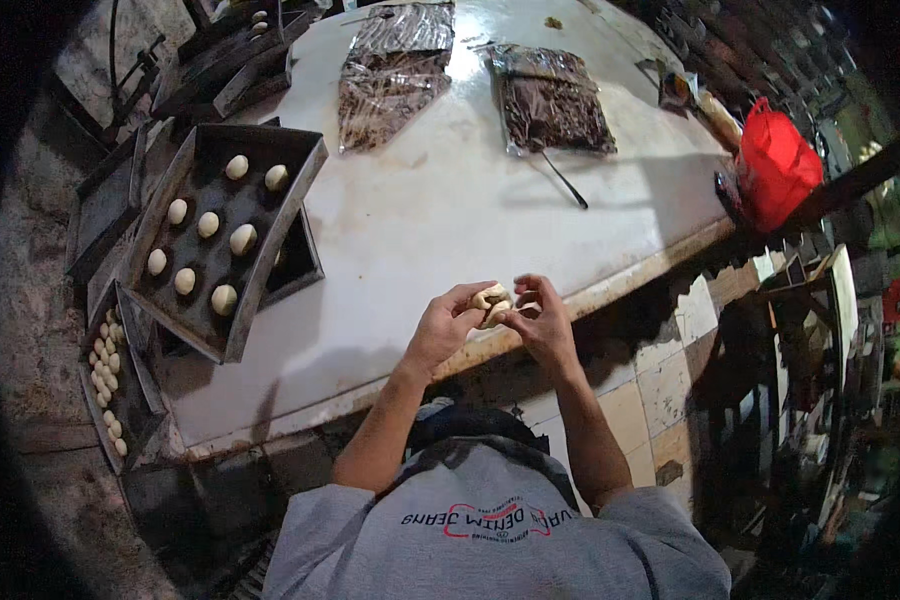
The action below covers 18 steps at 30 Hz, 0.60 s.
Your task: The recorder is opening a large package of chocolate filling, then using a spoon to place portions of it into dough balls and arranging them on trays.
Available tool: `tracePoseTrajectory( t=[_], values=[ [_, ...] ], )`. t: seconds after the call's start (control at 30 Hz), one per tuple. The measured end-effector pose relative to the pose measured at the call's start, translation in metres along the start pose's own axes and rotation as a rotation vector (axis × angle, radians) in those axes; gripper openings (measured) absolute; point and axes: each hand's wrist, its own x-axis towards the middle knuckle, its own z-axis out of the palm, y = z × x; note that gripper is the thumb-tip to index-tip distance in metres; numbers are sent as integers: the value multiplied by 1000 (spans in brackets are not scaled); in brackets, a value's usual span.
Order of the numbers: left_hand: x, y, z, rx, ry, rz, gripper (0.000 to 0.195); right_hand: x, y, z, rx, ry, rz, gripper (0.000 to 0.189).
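Both hands meet over the near edge of the pale tabletop [450, 217]. Between them is a piece of pale dough [493, 297], folded around a dark filling that shows in its opening. My left hand [450, 322] grips the dough from the left with thumb and fingers. From the right, my right hand [544, 319] pinches its edge with the thumb, the fingers curled above. At left, a dark metal tray [311, 169] holds several round dough balls [243, 239], spaced apart. Farther back lie two flat slabs of dark filling in clear plastic, one left [394, 90] and one right [555, 97].
A thin dark-handled utensil [570, 187] sticks out from under the right slab. A red bag [778, 161] stands at the table's right corner. More trays lie at far left, one [139, 409] with many small dough pieces. Another tray [304, 255] sits partly beneath the main one.
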Motion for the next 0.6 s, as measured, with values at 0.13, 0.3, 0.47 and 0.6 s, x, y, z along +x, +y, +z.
tracePoseTrajectory(
  t=[0.13,0.3,0.47,0.6],
  values=[
    [-40,-7,17,93,-175,-73,42,-43,5,-24,43,-112,207,24],
    [-103,-30,40,-69,-84,-37,39,-109,5,-31,134,57,160,16],
    [-145,-60,39,-58,179,10,35,-160,1,-19,67,21,134,15],
    [-166,-77,24,-129,296,54,31,-188,-11,4,89,-46,100,28]
  ],
)
